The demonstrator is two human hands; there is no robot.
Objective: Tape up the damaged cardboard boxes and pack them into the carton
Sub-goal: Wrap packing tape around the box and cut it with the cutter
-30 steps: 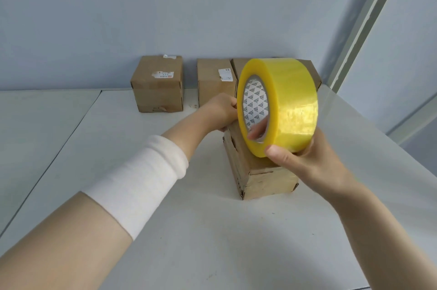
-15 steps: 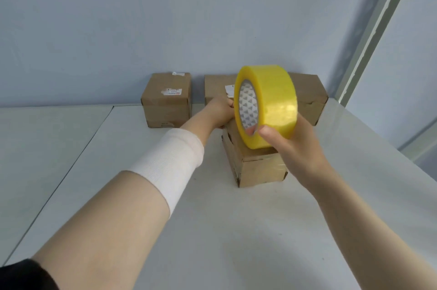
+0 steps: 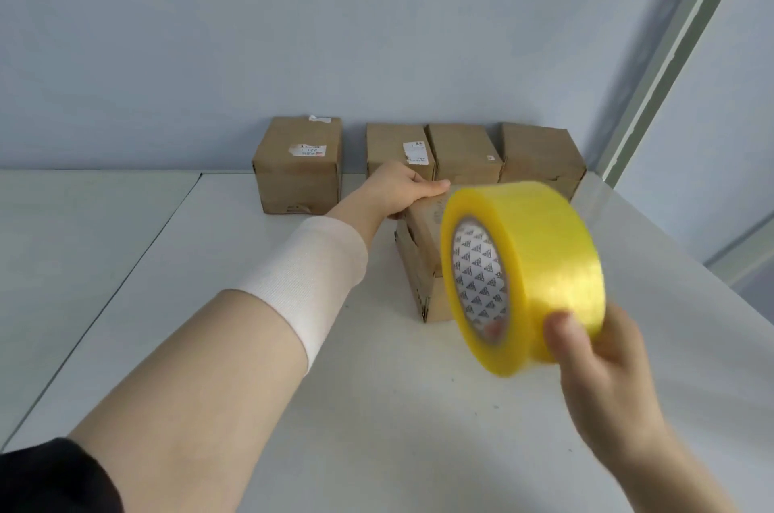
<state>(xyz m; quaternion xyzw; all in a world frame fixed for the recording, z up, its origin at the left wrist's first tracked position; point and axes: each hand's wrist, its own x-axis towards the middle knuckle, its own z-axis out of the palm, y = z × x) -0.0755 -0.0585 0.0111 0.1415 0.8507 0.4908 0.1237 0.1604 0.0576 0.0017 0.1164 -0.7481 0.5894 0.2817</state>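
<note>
A small brown cardboard box (image 3: 423, 261) stands on the white table (image 3: 377, 408), its near part hidden behind the tape roll. My left hand (image 3: 402, 190) rests on the box's far top edge, thumb along the top and fingers curled down the far left side. My right hand (image 3: 599, 353) grips a wide yellow roll of packing tape (image 3: 532, 269), thumb on the outer face and a fingertip showing inside the core. The roll hangs in front of the box, nearer to me and to the right. No stretched tape strip is clearly visible.
Several more brown cardboard boxes line the back wall: one with a label at the left (image 3: 299, 167), then three side by side (image 3: 400, 150) (image 3: 463, 154) (image 3: 540, 156). A seam (image 3: 125, 286) splits the table on the left. A window frame (image 3: 670, 64) rises at the right.
My right hand has drawn the tape roll off the box top, toward me and to the right. The left hand stays on the box's far edge. The view now shows all the back boxes.
</note>
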